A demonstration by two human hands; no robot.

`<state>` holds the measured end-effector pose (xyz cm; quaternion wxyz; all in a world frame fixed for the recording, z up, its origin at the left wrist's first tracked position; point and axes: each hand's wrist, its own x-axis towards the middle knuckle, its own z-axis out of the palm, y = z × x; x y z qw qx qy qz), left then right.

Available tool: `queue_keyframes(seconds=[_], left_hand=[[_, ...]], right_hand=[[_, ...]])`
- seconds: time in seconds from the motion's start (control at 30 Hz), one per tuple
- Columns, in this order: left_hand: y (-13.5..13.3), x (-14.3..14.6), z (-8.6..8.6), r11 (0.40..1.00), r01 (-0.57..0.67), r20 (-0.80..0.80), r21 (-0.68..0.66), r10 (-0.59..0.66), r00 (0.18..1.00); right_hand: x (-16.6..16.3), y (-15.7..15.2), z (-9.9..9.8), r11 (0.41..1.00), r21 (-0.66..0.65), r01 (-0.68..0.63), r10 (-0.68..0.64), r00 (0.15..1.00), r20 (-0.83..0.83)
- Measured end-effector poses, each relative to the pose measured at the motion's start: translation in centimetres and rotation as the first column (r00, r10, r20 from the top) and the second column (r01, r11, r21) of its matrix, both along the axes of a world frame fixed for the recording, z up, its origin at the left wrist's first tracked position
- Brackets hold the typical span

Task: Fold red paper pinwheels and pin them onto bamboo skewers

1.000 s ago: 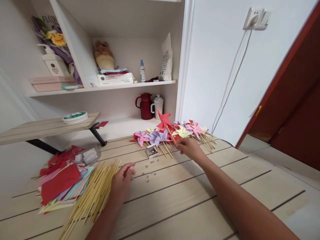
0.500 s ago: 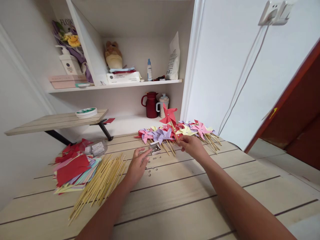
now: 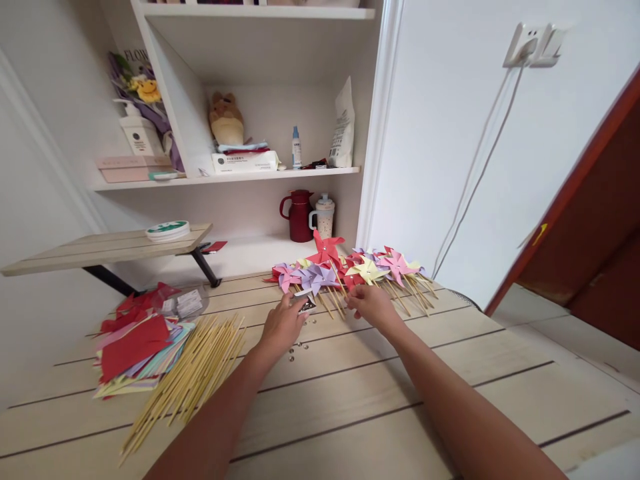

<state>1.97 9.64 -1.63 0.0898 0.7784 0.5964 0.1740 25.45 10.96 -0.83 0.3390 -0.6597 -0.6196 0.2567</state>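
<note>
Sticks beside papers; flask behind pinwheels; left hand partly hides box.

Bare, slender forearms taper through narrow wrists into bare hands.

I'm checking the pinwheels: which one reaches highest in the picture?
The red pinwheel just below the pale cup in view; its blades top all the other pinwheels.
</note>
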Motion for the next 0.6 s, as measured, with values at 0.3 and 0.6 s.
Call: queue_keyframes(seconds=[0.3,0.6], left_hand=[[0.4,-0.3,0.6,0.999,-0.020,-0.111,0.041,0.025,0.994],[0.2,-3.0,0.9,0.992,-0.088,-0.140,0.086,0.099,0.985]], right_hand=[[0.0,0.1,-0.2,1.000,-0.005,-0.026,0.026,1.000,-0.011],[-0.3,0.2,-0.5,0.998,-0.034,-0.045,0.042,0.997,-0.064]])
